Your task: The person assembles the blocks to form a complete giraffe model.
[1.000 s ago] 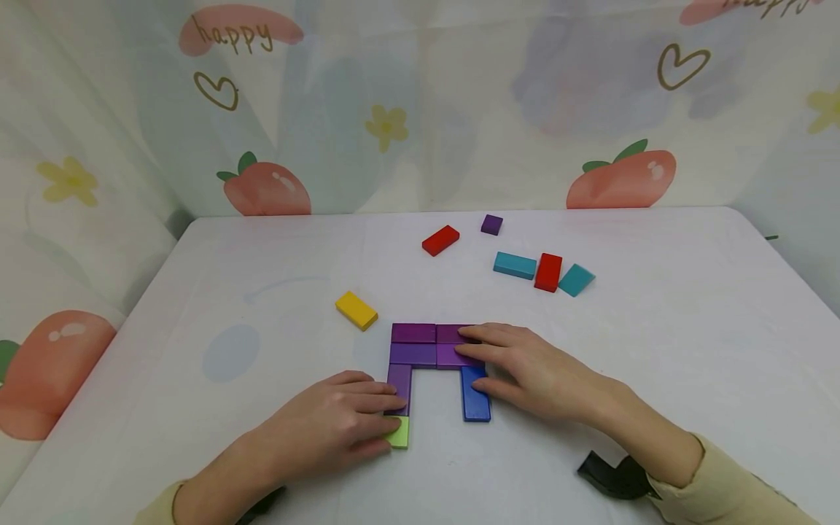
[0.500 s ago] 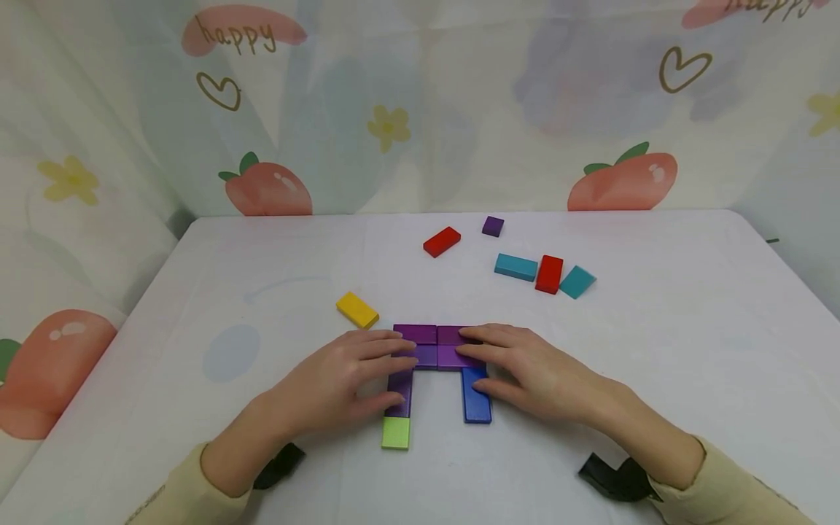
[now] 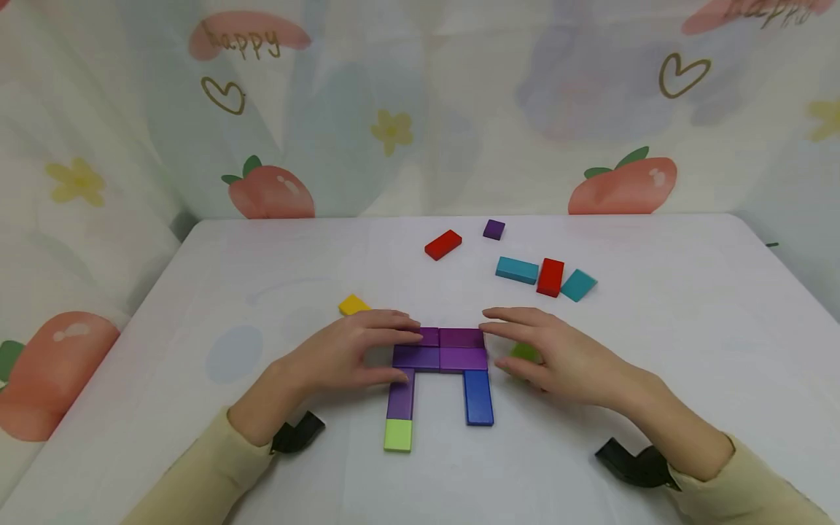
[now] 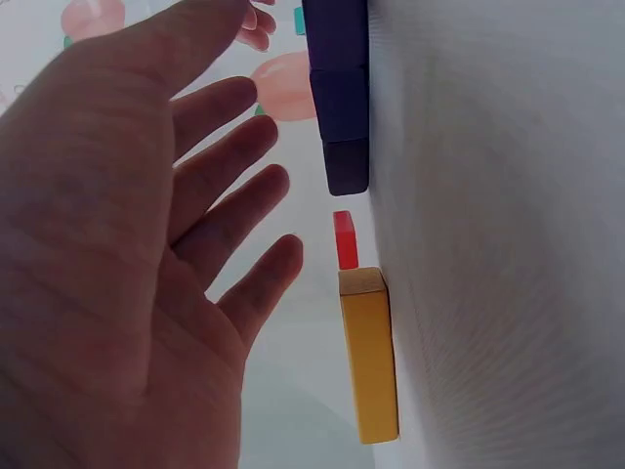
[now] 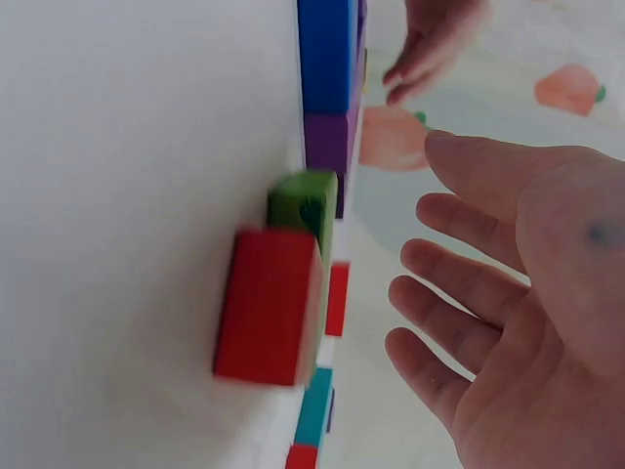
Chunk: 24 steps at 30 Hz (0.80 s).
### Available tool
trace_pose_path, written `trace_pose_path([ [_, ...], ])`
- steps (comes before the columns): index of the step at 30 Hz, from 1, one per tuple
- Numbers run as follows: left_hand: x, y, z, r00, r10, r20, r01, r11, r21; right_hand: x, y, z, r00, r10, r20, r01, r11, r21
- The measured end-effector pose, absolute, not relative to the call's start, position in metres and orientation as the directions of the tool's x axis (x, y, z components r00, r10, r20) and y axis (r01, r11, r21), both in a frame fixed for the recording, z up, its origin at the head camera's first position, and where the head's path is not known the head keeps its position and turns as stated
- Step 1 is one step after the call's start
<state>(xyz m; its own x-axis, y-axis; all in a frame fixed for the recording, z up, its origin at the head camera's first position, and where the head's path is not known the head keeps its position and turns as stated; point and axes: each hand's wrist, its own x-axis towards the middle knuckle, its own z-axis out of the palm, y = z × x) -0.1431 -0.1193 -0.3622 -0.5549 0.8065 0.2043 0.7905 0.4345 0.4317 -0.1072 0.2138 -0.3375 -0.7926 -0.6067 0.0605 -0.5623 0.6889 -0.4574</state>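
Flat wooden blocks form an arch on the white table. Its top is a double row of purple blocks (image 3: 463,358). A purple block (image 3: 401,399) ending in a light green block (image 3: 398,435) makes the left leg, a blue block (image 3: 478,398) the right. My left hand (image 3: 348,346) hovers over the arch's left end, fingers extended, holding nothing. Just right of the arch my right hand (image 3: 567,357) is spread, also without a grip. Beneath it lies a green block (image 3: 525,351), mostly covered; the right wrist view reveals a red block (image 5: 266,308) beside that one.
A yellow block (image 3: 354,305) lies behind my left hand, partly covered. Toward the table's back are two red blocks (image 3: 442,245), a small dark purple block (image 3: 494,230) and two teal blocks (image 3: 517,270). A patterned curtain (image 3: 453,109) hangs behind the table.
My left hand has moved up from the left leg to the arch's top left corner. My right hand has lifted off the purple and blue blocks and shifted right.
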Motion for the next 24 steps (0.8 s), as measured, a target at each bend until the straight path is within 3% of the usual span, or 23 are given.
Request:
trace_pose_path([
  [14, -0.146, -0.125, -0.372, -0.504, 0.843, 0.188, 0.818, 0.395, 0.418, -0.098, 0.248, -0.335, -0.842, -0.536, 0.064, -0.499, 0.729, -0.469],
  [24, -0.146, -0.124, -0.372, -0.503, 0.847, 0.171, 0.815, 0.399, 0.419, -0.088, 0.262, -0.341, -0.804, -0.584, 0.110, -0.567, 0.699, -0.435],
])
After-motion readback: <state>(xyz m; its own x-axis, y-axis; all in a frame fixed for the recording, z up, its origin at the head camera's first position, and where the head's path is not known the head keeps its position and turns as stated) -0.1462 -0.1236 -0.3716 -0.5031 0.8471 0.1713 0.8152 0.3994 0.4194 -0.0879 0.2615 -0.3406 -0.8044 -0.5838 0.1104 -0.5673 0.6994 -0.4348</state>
